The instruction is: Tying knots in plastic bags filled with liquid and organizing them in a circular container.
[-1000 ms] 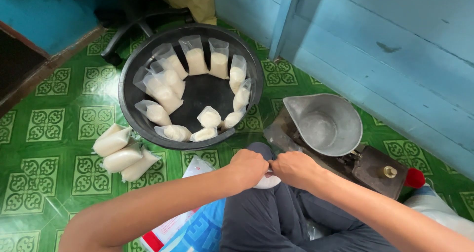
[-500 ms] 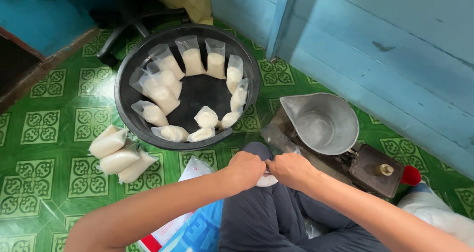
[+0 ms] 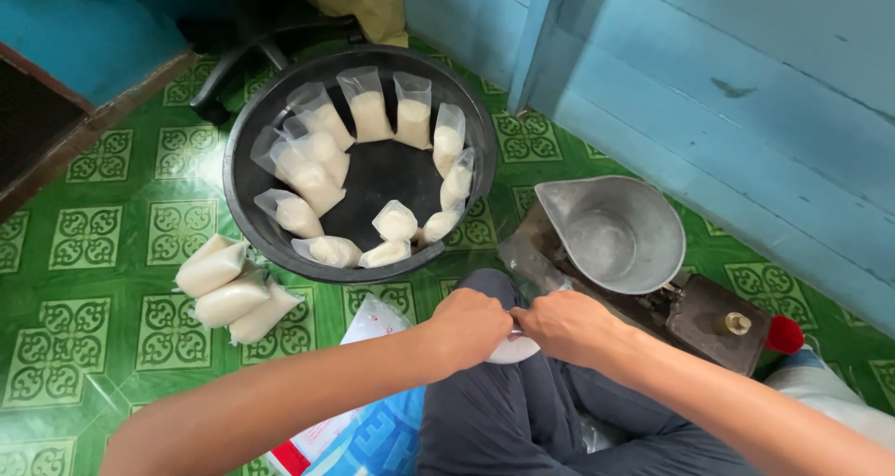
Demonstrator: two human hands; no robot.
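Three sealed clear plastic pouches of white grain (image 3: 233, 294) lie on the green patterned floor tiles (image 3: 84, 243), left of the round black plastic basin (image 3: 244, 201) ringed with open filled bags. Left hand (image 3: 468, 327) and right hand (image 3: 561, 325) are both closed on the neck of a small white filled bag (image 3: 512, 349) over the lap. Judgement: keep the neck pinched tight and taut, contents pressed low. Grey metal scale pan (image 3: 611, 234) sits to the right.

The single head-worn camera looked steeply down, close over the lap, facing a round black plastic basin (image 3: 359, 173); distance seemed short.
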